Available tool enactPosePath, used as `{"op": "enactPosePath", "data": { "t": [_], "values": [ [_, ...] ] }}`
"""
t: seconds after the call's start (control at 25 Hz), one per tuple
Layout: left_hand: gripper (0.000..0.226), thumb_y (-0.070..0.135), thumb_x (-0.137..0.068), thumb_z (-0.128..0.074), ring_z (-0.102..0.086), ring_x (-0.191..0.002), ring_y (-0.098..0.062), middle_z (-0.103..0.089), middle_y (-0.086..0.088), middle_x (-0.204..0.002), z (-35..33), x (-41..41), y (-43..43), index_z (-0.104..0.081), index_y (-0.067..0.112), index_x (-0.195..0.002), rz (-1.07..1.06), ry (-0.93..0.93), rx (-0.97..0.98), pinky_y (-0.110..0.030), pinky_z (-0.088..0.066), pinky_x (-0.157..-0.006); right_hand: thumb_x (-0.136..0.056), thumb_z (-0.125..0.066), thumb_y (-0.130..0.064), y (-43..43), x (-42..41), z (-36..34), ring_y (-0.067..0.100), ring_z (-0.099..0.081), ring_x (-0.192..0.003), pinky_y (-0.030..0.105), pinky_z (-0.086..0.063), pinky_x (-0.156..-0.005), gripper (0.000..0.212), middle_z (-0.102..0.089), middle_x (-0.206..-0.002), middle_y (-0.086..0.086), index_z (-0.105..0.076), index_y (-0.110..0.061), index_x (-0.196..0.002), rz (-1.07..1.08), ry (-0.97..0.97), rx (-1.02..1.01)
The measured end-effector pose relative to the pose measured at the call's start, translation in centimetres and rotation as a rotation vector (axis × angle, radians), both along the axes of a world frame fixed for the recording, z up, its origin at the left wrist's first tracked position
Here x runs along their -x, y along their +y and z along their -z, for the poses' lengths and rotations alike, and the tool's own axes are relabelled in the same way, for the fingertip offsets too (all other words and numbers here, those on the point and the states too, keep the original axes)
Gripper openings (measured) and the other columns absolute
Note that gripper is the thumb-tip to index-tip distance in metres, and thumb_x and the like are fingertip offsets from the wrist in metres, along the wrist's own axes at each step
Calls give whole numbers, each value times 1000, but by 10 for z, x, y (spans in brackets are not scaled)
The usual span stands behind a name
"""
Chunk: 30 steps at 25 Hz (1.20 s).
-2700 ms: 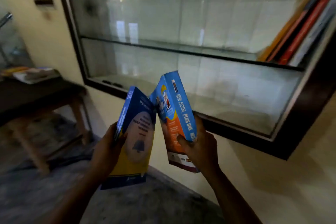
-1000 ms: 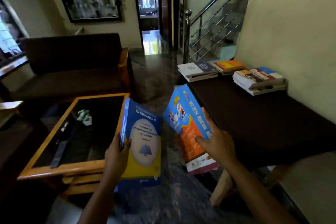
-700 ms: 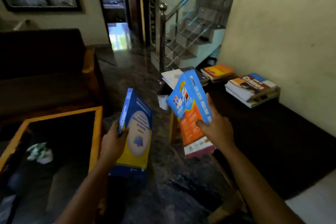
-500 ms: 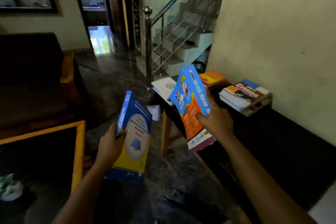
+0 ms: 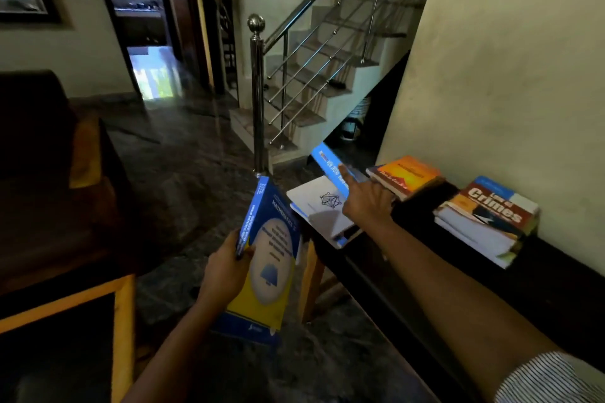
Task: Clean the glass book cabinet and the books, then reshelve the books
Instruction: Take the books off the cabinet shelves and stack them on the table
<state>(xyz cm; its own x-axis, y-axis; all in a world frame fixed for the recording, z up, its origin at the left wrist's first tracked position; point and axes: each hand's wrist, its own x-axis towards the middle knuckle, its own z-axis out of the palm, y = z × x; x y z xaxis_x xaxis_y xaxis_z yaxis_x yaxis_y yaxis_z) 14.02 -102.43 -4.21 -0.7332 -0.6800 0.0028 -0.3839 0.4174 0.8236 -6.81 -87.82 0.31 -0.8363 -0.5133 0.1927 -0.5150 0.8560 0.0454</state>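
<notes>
Head view: by the left hand (image 5: 226,271) the Mathematics book (image 5: 270,258) is gripped at its spine edge and held upright above the floor. By the right hand (image 5: 366,203) the blue book (image 5: 329,165) is held tilted, the index finger laid along its spine, just over the white book (image 5: 319,211) on the dark bench (image 5: 425,275), near the orange book (image 5: 407,175) and the Crimes stack (image 5: 491,217)

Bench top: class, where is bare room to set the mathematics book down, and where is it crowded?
Free: the dark bench top nearer than the Crimes stack, beside the wall. Crowded: the far end, where the white stack, orange stack and right hand with the blue book sit.
</notes>
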Motion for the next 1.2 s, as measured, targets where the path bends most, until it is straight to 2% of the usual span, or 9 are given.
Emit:
{"op": "enactPosePath", "data": {
  "t": [0.12,0.24,0.4,0.52,0.64,0.72,0.88,1.04,1.2],
  "values": [
    [36,17,-94,-54,-57,-110,-30,-61,-14,-121,10,12,-42,-49,11,-129,57,-8,-13,-37,-47,-87,-94,-45,-30,-45,1,28,33,-56,-104,34,-39,-74,66,-57,-116,16,-10,-30,-149,31,-116,7],
    [32,17,-93,-55,-59,-108,-31,-62,-16,-117,20,21,-80,-52,8,-124,110,-49,-32,-36,-47,-84,-77,-70,-35,-87,-3,61,36,-61,-89,32,-41,-65,74,-61,-102,23,-36,-30,-142,105,-2,24],
    [32,13,-92,-57,-59,-107,-31,-63,-17,-116,31,29,-111,-53,5,-123,175,-64,-56,-32,-43,-81,-88,-55,-45,-103,14,81,37,-49,-115,42,-43,-91,76,-45,-130,22,-11,-31,-148,195,-291,-92],
    [30,13,-91,-57,-59,-106,-31,-63,-17,-114,40,30,-123,-54,5,-120,244,-75,-88,-34,-44,-82,-91,-56,-37,-77,5,74,33,-55,-112,45,-46,-91,52,-56,-124,15,-42,-17,-137,222,-448,681],
    [28,12,-91,-57,-59,-102,-28,-63,-16,-112,48,31,-123,-55,3,-118,283,-91,-113,-29,-39,-76,-91,-58,-24,-41,-43,98,27,-62,-89,31,-52,-66,36,-58,-120,20,-51,-11,-124,719,-631,1653],
    [28,12,-91,-57,-58,-101,-27,-63,-17,-111,51,32,-119,-55,2,-118,313,-93,-115,-28,-39,-77,-88,-61,-34,-34,-68,116,24,-58,-101,31,-51,-66,49,-53,-128,15,-46,-11,-128,947,-750,1688],
    [30,11,-90,-58,-59,-101,-27,-63,-17,-111,55,30,-116,-55,3,-119,346,-111,-148,-34,-44,-82,-86,-56,-50,-41,-58,114,28,-50,-119,38,-45,-94,60,-51,-118,8,-45,-11,-129,914,-1148,1845],
    [29,9,-91,-57,-55,-98,-18,-59,-5,-106,54,24,-114,-55,7,-120,357,-95,-182,-29,-40,-81,-83,-66,-36,-36,-43,107,25,-58,-93,40,-50,-82,58,-59,-101,10,-45,-10,-132,870,-1063,1965],
    [17,15,-92,-56,-60,-93,-30,-62,-12,-97,55,23,-120,-57,7,-107,285,-90,-198,-38,-46,-77,-86,-64,-25,-46,-41,93,27,-55,-99,40,-48,-79,50,-57,-91,9,-46,-7,-129,858,-990,2120]
  ]
}}
